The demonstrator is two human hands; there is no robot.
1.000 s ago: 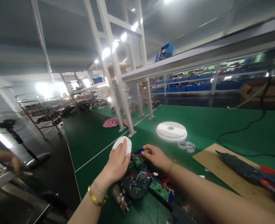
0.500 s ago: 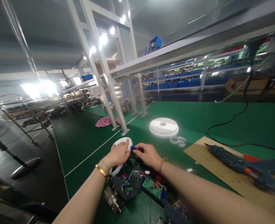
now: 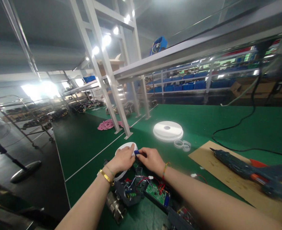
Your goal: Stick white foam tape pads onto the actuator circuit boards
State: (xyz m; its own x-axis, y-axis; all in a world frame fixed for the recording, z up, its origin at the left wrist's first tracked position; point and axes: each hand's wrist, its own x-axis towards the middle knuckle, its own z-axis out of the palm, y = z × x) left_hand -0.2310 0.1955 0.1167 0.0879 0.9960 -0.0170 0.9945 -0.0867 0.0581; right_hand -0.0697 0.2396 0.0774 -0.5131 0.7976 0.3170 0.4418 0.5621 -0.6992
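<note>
My left hand (image 3: 125, 158) is closed over a white roll (image 3: 128, 145), with the index finger lying across its top. Part of the roll hangs below the wrist, and the hand covers its middle. Right beside it, my right hand (image 3: 152, 159) pinches a small blue piece (image 3: 136, 152) against the roll's edge; its exact kind is too small to make out. Below the hands sit an open dark housing (image 3: 128, 193) with wires, a green circuit board (image 3: 156, 191) in a black case, and a metal valve-like fitting (image 3: 116, 207).
A larger white reel (image 3: 168, 130) lies flat behind, next to clear rings (image 3: 182, 144). On brown cardboard (image 3: 209, 159) at right rests a glue gun (image 3: 241, 166) with an orange part. White metal posts (image 3: 117, 105) and a pink cloth (image 3: 106, 124) stand at the back left.
Both hands stay together at the white roll and blue piece. My left hand has shifted slightly to the right with the roll; otherwise little differs.
</note>
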